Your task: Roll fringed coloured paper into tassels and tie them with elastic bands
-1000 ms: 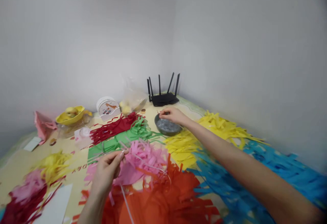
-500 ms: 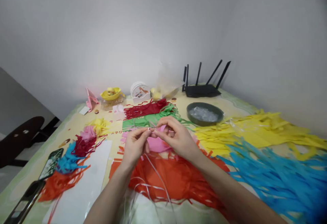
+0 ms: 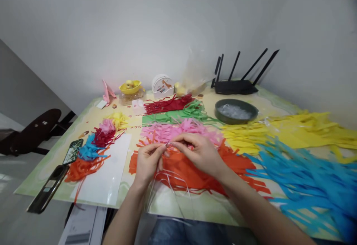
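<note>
Left of the ungathered orange sheet lie five gathered tassels; above it, left hand and right hand pinch a strand.

Left forearm: bare, slanting inward from lower edge | left hand: thumb and forefinger pinched, other fingers curled below | right forearm: bare, longer in view, slanting leftward | right hand: back upward, thumb under forefinger | fingertips of both: very near each other
</note>
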